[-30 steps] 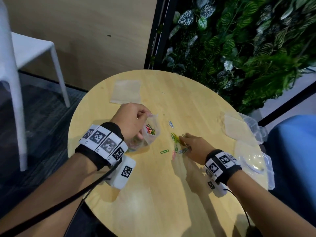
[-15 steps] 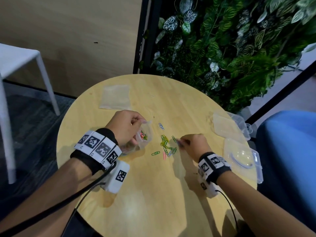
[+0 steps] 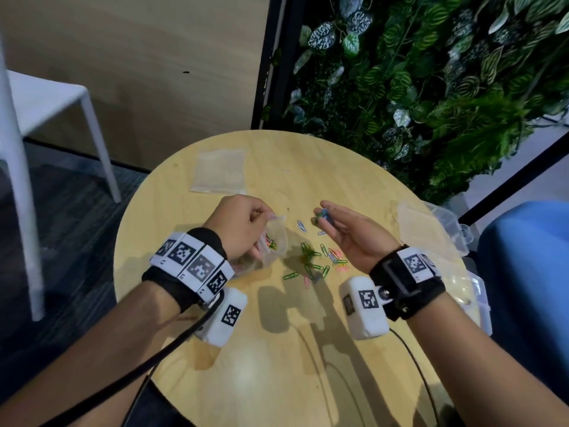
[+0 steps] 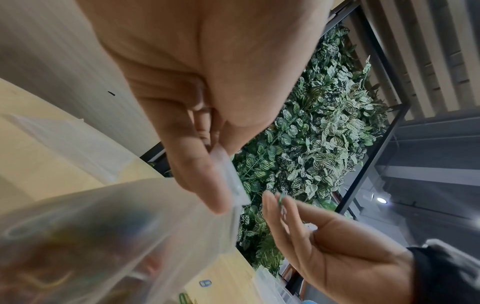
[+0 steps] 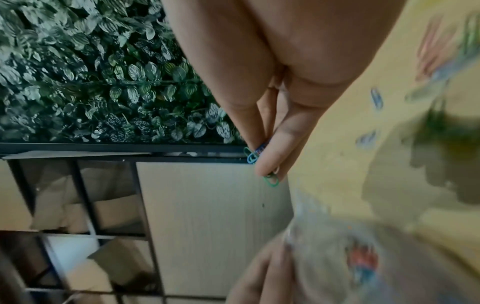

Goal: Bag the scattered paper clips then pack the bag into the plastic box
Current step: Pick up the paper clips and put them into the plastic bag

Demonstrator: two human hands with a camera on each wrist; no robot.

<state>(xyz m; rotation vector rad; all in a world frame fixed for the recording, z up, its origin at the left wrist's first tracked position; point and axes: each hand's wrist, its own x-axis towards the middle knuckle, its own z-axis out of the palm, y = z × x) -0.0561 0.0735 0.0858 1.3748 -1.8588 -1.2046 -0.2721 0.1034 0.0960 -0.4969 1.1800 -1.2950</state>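
My left hand pinches the rim of a clear zip bag and holds its mouth open just above the round wooden table; several coloured clips lie inside the bag. My right hand is raised palm up to the right of the bag, pinching a few blue and green paper clips between thumb and fingertips. A scatter of green, pink and blue paper clips lies on the table between my hands. In the left wrist view the bag's zip strip sits between my left thumb and finger.
An empty zip bag lies flat at the table's far left. Clear plastic boxes with open lids stand at the right edge. A plant wall rises behind, a white chair stands left, and a blue seat is at right.
My right hand has lifted off the table with a few clips pinched in it and turned palm up beside the bag. The left hand keeps holding the bag.
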